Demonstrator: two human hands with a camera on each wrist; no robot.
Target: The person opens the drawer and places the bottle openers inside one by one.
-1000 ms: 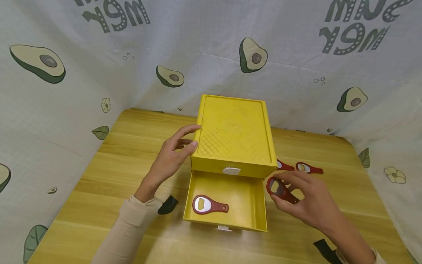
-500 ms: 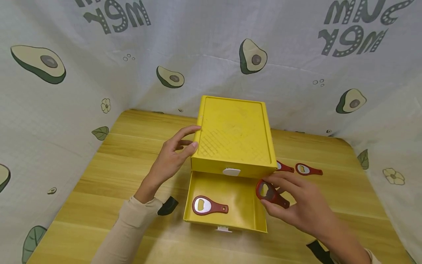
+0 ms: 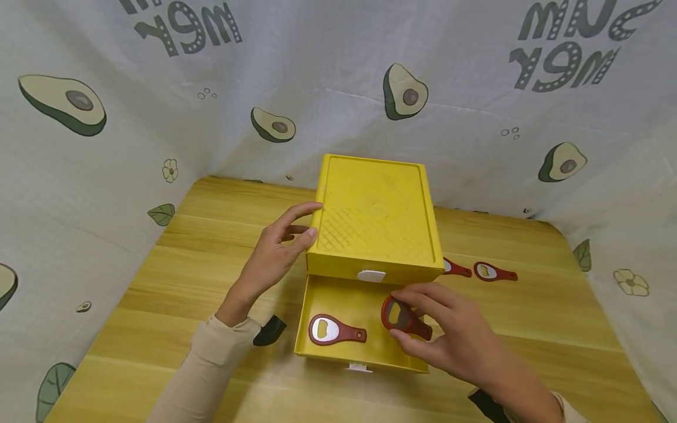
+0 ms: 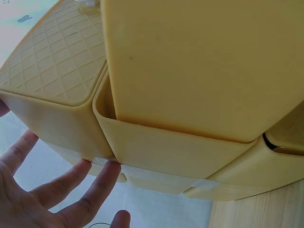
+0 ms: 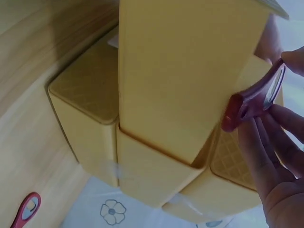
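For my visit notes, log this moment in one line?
Left hand: touching yellow cabinet | right hand: holding bottle opener over open drawer | drawer: second opener | table: two more openers

- White cloth [image 3: 328, 64] hangs behind and along both sides of the table [image 3: 174, 282], lightly creased.
- Its print shows avocado halves [image 3: 398, 82], pale flowers [image 3: 632, 289], green leaves [image 3: 161, 214] and, higher up, mirrored grey lettering [image 3: 525, 72].
- The table has yellowish wood grain.
- A pale sheen [image 3: 317, 393] of light lies on its near part.
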